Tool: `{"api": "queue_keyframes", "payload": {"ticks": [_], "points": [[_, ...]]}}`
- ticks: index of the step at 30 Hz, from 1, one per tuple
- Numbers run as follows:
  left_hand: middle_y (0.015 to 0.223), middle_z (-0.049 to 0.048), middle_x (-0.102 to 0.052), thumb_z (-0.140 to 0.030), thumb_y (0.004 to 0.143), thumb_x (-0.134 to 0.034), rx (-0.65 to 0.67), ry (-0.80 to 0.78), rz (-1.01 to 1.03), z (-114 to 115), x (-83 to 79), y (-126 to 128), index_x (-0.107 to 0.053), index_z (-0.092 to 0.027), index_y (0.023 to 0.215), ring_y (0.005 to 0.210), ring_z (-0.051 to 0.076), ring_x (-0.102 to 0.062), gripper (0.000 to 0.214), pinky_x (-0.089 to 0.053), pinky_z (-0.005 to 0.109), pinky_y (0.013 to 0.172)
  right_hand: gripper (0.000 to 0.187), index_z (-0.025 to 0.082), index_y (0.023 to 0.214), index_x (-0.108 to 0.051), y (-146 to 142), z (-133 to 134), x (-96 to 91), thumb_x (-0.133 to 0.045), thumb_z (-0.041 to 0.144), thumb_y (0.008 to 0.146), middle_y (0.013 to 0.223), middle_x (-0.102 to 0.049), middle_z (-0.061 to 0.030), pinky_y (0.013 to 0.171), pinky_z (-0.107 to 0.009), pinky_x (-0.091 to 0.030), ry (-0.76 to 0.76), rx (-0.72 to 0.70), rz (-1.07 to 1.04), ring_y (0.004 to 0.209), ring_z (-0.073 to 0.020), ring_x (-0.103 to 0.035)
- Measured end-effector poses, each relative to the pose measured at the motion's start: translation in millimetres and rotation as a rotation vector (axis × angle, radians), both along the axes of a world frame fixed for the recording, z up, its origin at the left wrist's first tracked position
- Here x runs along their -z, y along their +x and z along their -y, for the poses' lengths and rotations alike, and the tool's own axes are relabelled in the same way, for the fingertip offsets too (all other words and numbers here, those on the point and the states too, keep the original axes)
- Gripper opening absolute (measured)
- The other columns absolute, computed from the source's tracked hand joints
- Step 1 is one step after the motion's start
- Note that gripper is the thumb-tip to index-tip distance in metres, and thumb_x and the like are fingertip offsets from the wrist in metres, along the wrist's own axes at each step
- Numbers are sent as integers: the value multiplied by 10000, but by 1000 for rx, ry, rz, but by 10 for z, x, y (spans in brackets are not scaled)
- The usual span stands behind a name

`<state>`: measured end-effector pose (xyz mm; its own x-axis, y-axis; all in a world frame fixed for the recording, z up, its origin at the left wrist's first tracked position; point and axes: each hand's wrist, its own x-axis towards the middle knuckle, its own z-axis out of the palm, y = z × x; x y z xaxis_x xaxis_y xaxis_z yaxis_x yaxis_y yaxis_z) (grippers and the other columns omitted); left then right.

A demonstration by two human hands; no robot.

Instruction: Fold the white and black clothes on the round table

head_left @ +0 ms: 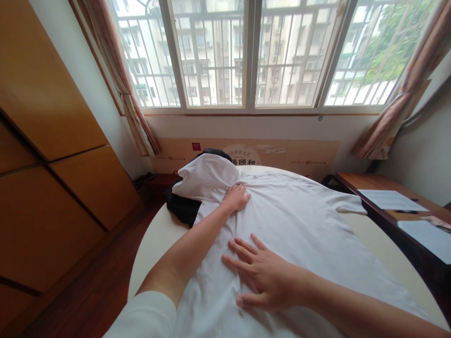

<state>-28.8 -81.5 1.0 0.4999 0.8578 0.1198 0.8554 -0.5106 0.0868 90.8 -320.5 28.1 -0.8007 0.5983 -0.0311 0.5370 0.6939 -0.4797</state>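
Note:
A white T-shirt (299, 225) lies spread over a round table, with creases across its middle. One sleeve (350, 204) points to the right; the fabric at the far left is folded and bunched. My left hand (237, 197) rests on the shirt near that bunched part, its thumb apart from the fingers and creases running out around it. Nearer to me, my right hand (266, 274) lies palm down on the shirt with fingers spread. Black cloth (183, 206) sticks out from under the white fabric at the left edge.
The pale tabletop (151, 253) shows around the shirt. On the right stands a wooden desk (359, 180) with papers (391, 200) and a pen. Wooden cabinets (77, 188) are on the left. Barred windows (250, 56) with curtains (401, 112) line the far wall, above a printed cardboard panel (310, 155).

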Motion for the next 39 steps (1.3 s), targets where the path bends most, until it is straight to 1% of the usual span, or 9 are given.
{"api": "queue_keyframes", "payload": {"ticks": [4,9,13,20,25,30,35,39], "points": [[1697,138,-403,-473,1075,-329,-9,-13,-4,9,-9,2,-434,-156,1616,1558,305,-366,636,-266,476,1284,939,249,1723,-227,6,10,9,-504,759,986,1762,-156,-216,1257,-706,24,-9,4,-3,1632,-409,-129],[1706,129,-389,-482,1075,-323,-10,-15,-16,-15,1,12,-433,-178,1617,1565,304,-356,631,-259,493,1286,958,233,1719,-251,7,9,8,-508,776,973,1756,-173,-224,1258,-708,10,3,9,-10,1629,-416,-146],[1712,138,-375,-485,1071,-325,-10,-29,-14,-30,5,15,-422,-162,1622,1569,316,-347,646,-251,503,1288,948,220,1717,-256,7,10,13,-505,764,981,1756,-175,-226,1259,-711,-1,19,1,-4,1628,-421,-146],[1715,143,-366,-486,1071,-308,-6,-37,-10,-33,9,15,-414,-159,1627,1576,324,-332,654,-243,519,1289,943,229,1721,-243,10,18,14,-517,751,985,1756,-179,-226,1261,-705,-1,14,7,-5,1629,-421,-144],[1710,156,-371,-469,1066,-318,-7,-33,-19,-14,-8,23,-407,-117,1630,1566,333,-349,671,-249,510,1289,939,227,1716,-263,22,16,8,-507,760,983,1759,-169,-222,1263,-701,1,4,3,-14,1631,-415,-142],[1699,154,-393,-465,1066,-331,-2,-12,-26,-8,-10,25,-438,-146,1610,1558,319,-367,640,-269,503,1279,937,222,1719,-250,30,25,32,-502,753,989,1761,-160,-221,1267,-692,3,14,10,-4,1634,-408,-128],[1706,154,-379,-470,1070,-326,-1,-26,-28,-30,11,21,-427,-141,1616,1565,321,-358,646,-256,494,1288,930,226,1719,-251,45,35,57,-522,736,990,1761,-165,-211,1273,-684,-2,21,9,-18,1631,-411,-145],[1715,164,-356,-477,1072,-314,6,-29,-35,-42,24,16,-406,-118,1629,1575,330,-341,669,-245,488,1293,940,229,1723,-233,47,52,42,-501,750,988,1765,-146,-210,1266,-691,25,10,16,-10,1635,-410,-109]]}}
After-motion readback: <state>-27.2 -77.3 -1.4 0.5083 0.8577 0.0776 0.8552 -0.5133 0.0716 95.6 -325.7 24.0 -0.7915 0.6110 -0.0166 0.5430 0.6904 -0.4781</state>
